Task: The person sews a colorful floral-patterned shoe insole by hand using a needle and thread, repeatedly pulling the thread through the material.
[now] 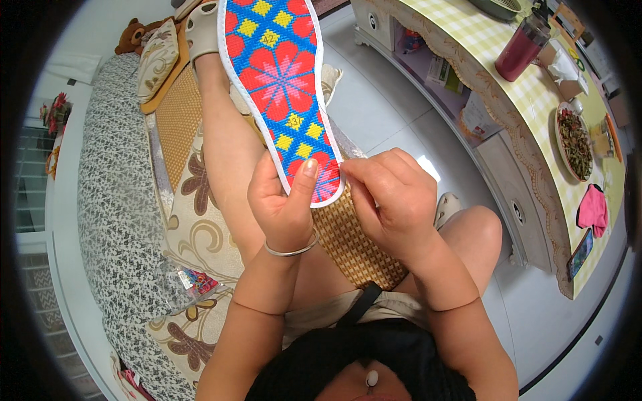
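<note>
An embroidered insole [281, 80] with red and pink flowers, yellow squares, a blue ground and a white bound edge stands out in front of me. My left hand [277, 200] grips its heel end, the thumb lying on the patterned face and the other fingers behind it. At the right edge of the heel, my right hand [394, 194] is closed in a pinch, thumb and forefinger together beside the white binding. Whatever sits between those fingertips, perhaps something thin, is too small to make out.
On my left, a patterned sofa [110, 180] carries a cushion [159, 63], a teddy bear [130, 37] and a plastic bag of coloured thread [199, 281]. The table [521, 107] on my right holds a dark red bottle [523, 48], a plate of food [560, 144], a pink cloth [592, 208] and a phone [580, 254].
</note>
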{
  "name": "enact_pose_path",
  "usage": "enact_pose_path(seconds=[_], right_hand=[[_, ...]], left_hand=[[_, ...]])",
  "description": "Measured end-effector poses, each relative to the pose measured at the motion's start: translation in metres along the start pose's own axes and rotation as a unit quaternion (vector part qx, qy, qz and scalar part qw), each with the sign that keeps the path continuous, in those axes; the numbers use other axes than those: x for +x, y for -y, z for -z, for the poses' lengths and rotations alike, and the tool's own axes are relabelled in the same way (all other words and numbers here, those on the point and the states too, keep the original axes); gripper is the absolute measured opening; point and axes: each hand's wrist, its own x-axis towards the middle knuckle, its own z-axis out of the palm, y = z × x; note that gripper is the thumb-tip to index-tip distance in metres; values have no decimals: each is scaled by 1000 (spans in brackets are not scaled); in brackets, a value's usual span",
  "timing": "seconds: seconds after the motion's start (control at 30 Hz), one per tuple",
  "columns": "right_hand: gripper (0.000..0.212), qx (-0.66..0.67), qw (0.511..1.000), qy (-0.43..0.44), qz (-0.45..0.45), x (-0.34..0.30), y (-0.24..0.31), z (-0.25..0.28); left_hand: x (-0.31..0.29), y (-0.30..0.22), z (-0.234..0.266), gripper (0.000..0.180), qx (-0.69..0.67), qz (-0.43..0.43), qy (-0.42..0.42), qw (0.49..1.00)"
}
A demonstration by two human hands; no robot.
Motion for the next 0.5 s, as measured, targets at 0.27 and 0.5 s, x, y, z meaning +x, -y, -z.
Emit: enact_pose_path(seconds=[0.27,0.5], right_hand=[[17,-9,1000,-14,8,-1,-1,-1],[16,-35,999,4,15,0,3,1]], left_hand=[[-2,1,-1,22,2,-4,4,1000],[-4,-1,-1,17,67,-26,-2,997]])
